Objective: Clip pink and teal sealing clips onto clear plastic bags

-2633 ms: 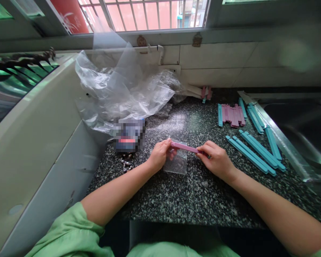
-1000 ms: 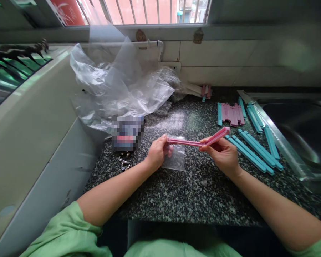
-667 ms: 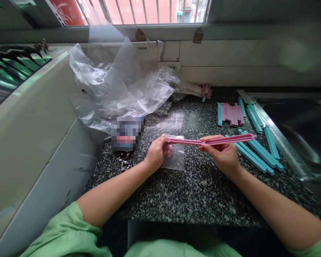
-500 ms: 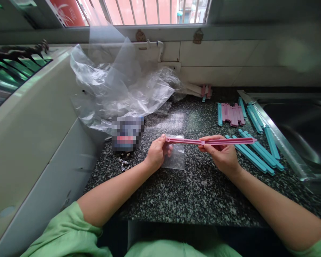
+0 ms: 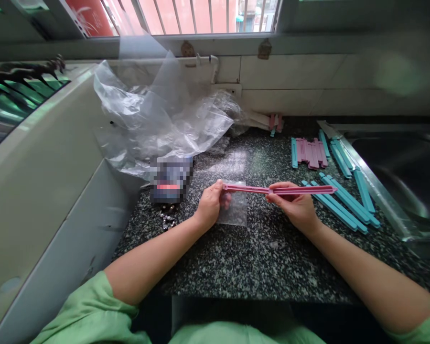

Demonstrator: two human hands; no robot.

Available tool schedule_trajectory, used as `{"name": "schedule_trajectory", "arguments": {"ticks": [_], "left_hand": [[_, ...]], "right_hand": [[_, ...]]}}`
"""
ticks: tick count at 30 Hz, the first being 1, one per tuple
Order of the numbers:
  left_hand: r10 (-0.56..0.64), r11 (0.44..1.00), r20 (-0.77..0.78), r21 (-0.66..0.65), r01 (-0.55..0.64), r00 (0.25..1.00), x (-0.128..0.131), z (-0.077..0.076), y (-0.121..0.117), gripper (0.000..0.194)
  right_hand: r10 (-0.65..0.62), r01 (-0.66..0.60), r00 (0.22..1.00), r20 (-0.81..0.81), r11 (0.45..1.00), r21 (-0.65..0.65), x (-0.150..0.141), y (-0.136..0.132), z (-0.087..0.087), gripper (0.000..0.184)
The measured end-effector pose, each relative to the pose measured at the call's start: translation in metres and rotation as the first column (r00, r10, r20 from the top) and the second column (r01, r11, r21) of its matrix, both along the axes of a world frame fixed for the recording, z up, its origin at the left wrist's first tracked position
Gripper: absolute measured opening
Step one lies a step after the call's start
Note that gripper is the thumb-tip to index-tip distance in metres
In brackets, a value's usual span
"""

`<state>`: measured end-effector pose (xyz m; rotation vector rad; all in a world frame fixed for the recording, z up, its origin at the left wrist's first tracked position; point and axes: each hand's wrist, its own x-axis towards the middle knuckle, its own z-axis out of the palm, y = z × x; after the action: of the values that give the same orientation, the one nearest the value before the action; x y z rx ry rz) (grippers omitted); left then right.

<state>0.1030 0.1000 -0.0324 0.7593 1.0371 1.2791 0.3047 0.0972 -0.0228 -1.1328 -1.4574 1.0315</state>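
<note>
A long pink bag sealing clip is unfolded almost straight, hinge near its middle, and held level above the counter. My left hand pinches its left end between thumb and fingers. My right hand is closed round the clip at the hinge, while the other arm of the clip sticks out to the right past the fingers. A small clear plastic bag hangs or lies beneath the left part of the clip by my left fingers; whether it is gripped too I cannot tell.
Several blue clips lie right of my right hand, near the sink. Behind them sits a row of pink clips. A crumpled clear plastic sheet fills the back left. A blurred-out dark item rests before it.
The pink clip was folded at first. It has been opened at the hinge, its right arm swinging out to the right until nearly in line. The hands have barely shifted since.
</note>
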Motion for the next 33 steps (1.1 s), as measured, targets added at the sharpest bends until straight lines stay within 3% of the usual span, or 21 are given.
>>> {"name": "schedule_trajectory", "arguments": {"ticks": [9,17,25,28,33], "left_hand": [[-0.154,0.988,-0.008,0.026,0.154,0.988,-0.003,0.0,0.002,0.048],[-0.23,0.968,-0.106,0.075,0.238,0.967,-0.002,0.005,-0.001,0.026],[-0.456,0.882,-0.145,0.057,0.467,0.878,-0.001,0.012,-0.008,0.024],[-0.423,0.902,-0.121,0.037,0.43,0.898,0.0,0.008,-0.008,0.027],[-0.271,0.961,-0.059,0.032,0.273,0.961,0.002,-0.001,-0.004,0.031]], "right_hand": [[-0.065,0.044,0.987,0.145,0.989,0.144,0.002,-0.001,0.002,0.018],[-0.12,0.115,0.992,0.041,0.988,0.103,0.005,0.004,0.002,0.021],[-0.114,0.108,0.99,0.079,0.991,0.078,0.001,0.002,0.002,0.021],[-0.084,0.076,0.991,0.105,0.994,0.083,-0.003,-0.004,0.002,0.019],[-0.073,0.062,0.991,0.11,0.993,0.1,-0.007,-0.009,0.0,0.019]]}}
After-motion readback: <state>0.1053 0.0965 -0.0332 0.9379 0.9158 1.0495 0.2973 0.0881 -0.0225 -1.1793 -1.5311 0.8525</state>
